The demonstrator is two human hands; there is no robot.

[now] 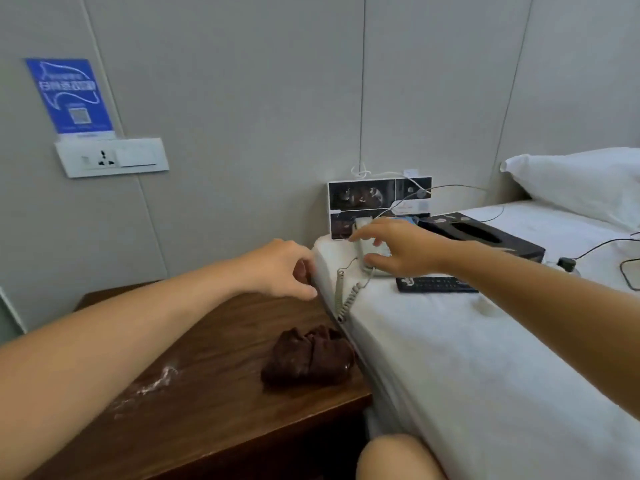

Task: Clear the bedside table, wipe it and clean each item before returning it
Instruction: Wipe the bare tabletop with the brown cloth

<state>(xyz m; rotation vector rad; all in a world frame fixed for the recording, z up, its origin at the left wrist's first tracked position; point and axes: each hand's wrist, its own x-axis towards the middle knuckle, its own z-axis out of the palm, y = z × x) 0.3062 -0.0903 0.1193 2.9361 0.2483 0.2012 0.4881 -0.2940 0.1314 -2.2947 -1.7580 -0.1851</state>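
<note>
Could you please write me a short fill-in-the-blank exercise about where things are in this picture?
1. The dark cloth lies on the ____.
2. The remote lies on the ____.
3. The right hand reaches over the ____.
4. The tissue box is ____ in colour.

Missing words: table; bed; phone; black

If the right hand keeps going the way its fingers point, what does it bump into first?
Most likely the white telephone on the bed. The right hand hangs open just above it, fingers spread toward the handset. Whether they already touch it is hard to tell from this one view.
</note>
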